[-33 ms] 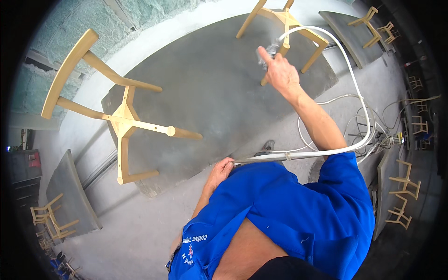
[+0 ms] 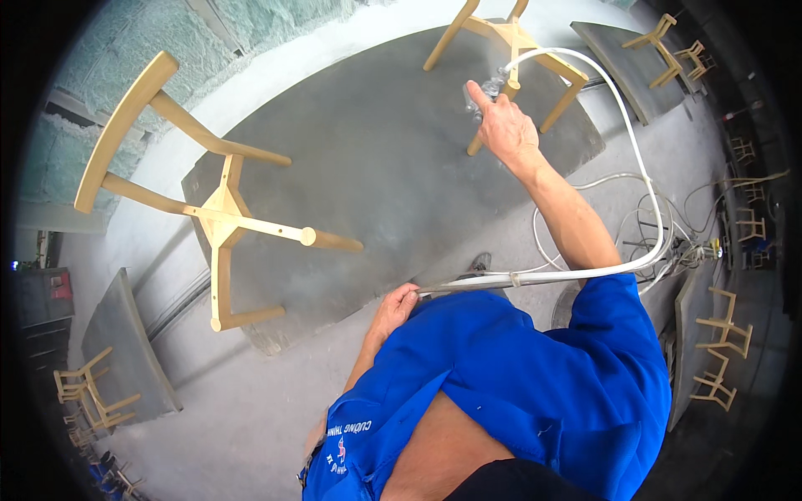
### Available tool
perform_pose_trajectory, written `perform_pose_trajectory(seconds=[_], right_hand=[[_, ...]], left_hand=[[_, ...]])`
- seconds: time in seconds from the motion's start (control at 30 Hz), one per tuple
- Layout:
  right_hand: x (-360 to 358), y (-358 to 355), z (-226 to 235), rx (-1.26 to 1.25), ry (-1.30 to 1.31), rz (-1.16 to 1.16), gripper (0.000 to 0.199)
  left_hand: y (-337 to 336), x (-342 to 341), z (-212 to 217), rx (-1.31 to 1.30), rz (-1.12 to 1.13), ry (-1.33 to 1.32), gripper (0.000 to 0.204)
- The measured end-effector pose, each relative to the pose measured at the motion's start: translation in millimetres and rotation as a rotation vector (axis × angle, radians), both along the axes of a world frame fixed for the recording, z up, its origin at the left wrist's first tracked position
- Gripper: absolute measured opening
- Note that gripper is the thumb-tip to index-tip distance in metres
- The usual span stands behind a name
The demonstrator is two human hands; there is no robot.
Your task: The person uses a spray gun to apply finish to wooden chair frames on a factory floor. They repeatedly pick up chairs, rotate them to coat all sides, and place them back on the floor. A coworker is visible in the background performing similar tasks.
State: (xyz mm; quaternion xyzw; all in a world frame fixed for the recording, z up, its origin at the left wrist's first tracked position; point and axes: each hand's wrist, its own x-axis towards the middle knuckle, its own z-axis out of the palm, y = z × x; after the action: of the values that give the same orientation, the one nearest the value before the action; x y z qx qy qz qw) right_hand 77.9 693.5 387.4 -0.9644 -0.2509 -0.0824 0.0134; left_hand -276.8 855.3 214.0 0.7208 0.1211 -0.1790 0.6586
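- Gripping a spray gun (image 2: 487, 87), the right hand (image 2: 507, 128) is closed around it, just beside the far wooden chair (image 2: 510, 42) on the grey tabletop (image 2: 393, 167).
- The left hand (image 2: 394, 306) is closed on the white hose (image 2: 585, 271) at the tabletop's near edge.
- Another chair (image 2: 219, 213) lies on the tabletop's left part.

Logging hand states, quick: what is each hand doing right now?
Left hand: closed around the white hose near the chest.
Right hand: closed on a spray gun, held out by the wooden chair frame.
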Motion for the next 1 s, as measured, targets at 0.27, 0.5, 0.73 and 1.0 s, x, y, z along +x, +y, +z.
perform_pose_trajectory(seconds=[0.27, 0.5, 0.73, 1.0], right_hand=[[23.7, 30.5, 4.8, 0.031, 0.075, 0.058, 0.073], [113.2, 69.3, -56.9, -0.066, 0.231, 0.149, 0.075], [139.3, 49.4, -93.3, 0.054, 0.45, 0.132, 0.061], [141.7, -26.2, 110.0, 0.15, -0.112, 0.212, 0.062]], left_hand=[[7.6, -1.0, -8.3, 0.002, 0.034, -0.018, 0.034], [13.0, -18.0, -3.2, 0.069, 0.144, -0.034, 0.033], [-13.7, -14.7, 23.5, -0.133, 0.241, 0.198, 0.033], [-29.3, 89.6, 52.2, 0.084, -0.041, -0.21, 0.023]])
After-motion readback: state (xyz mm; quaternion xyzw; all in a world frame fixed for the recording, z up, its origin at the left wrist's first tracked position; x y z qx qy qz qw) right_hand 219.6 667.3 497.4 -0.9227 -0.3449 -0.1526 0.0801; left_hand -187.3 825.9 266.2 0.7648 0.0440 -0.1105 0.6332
